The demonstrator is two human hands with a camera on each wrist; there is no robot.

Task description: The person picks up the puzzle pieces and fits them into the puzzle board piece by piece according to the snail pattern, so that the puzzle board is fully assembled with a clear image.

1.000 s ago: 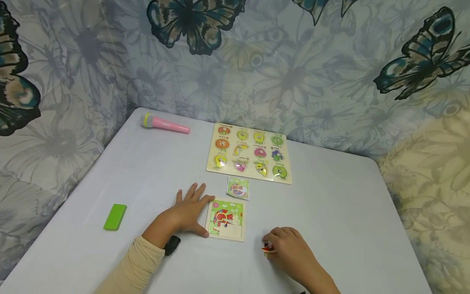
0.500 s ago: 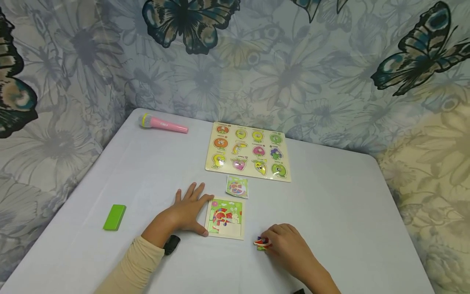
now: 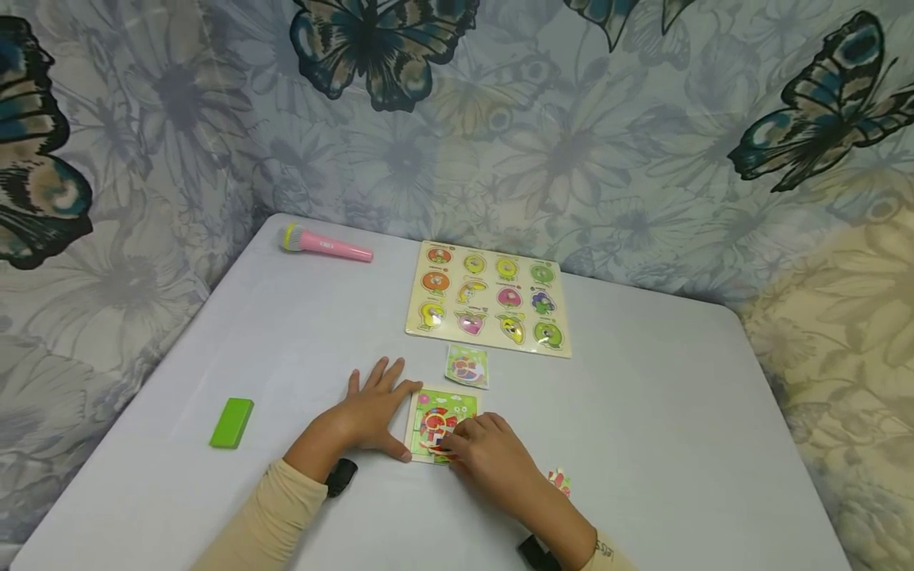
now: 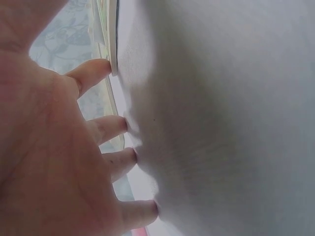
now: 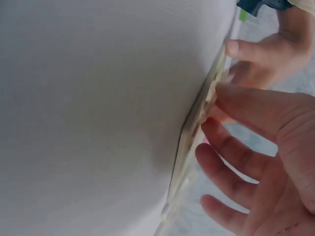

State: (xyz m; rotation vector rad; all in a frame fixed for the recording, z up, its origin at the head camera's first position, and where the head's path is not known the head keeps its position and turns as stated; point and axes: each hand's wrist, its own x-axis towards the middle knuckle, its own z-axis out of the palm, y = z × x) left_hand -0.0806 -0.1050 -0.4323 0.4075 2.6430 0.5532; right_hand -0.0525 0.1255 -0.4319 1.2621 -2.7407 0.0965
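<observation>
A small square jigsaw puzzle board (image 3: 450, 389) with a green and red picture lies before me. Beside its left edge my left hand (image 3: 366, 419) rests with fingers spread, thumb and index finger touching the frame. In the left wrist view, the fingertips (image 4: 132, 156) press on the tabletop. My right hand (image 3: 494, 461) pinches a puzzle piece (image 3: 440, 450) between thumb and fingers, over the board's lower part. The right hand hides the board's lower right. Part of another loose puzzle piece (image 3: 560, 481) shows beside the right wrist.
Behind the board lies a small picture card (image 3: 467, 367), then a large fruit puzzle board (image 3: 489, 337). A pink toy microphone (image 3: 332, 247) is at the far left of the white table (image 3: 664, 412). A green block (image 3: 232, 423) sits at the left.
My right hand has carried the puzzle piece leftward from the bare tabletop onto the board. A loose piece has come into view beside the right wrist. The left hand keeps its place.
</observation>
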